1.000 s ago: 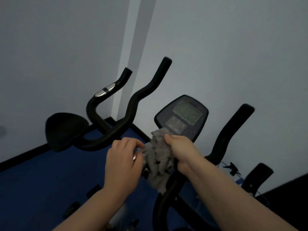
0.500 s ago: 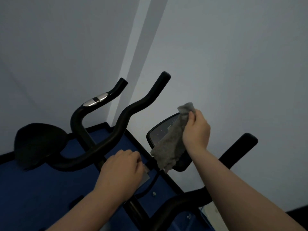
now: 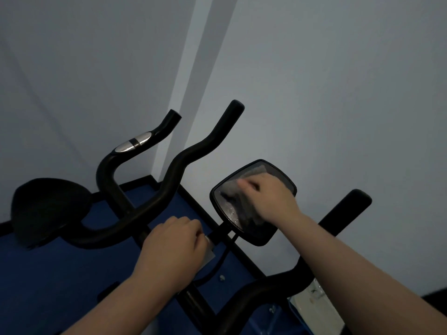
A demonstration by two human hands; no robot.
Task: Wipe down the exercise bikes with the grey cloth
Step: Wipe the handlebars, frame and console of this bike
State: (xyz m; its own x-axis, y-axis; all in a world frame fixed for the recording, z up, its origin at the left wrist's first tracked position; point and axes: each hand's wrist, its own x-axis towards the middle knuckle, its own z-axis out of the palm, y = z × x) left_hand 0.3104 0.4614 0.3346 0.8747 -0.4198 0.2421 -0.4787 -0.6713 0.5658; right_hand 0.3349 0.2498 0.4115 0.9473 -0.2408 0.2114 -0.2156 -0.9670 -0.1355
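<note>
A black exercise bike fills the lower half of the view, its curved handlebars [image 3: 193, 151] rising left of centre. Its console screen [image 3: 251, 228] faces me at centre right. My right hand [image 3: 273, 197] presses the grey cloth [image 3: 244, 206] flat against the screen; the cloth is blurred with motion and partly under my fingers. My left hand [image 3: 174, 243] is closed around the metal bracket on the bar just below the console.
A second handlebar with a silver grip plate [image 3: 133, 145] and a black saddle [image 3: 48, 206] stand to the left. The right handlebar [image 3: 346, 213] rises behind my right forearm. Blue floor lies below, pale walls close behind.
My right hand has lifted the cloth from the bar up to the console and now spreads it flat on the screen. My left hand stays on the bracket.
</note>
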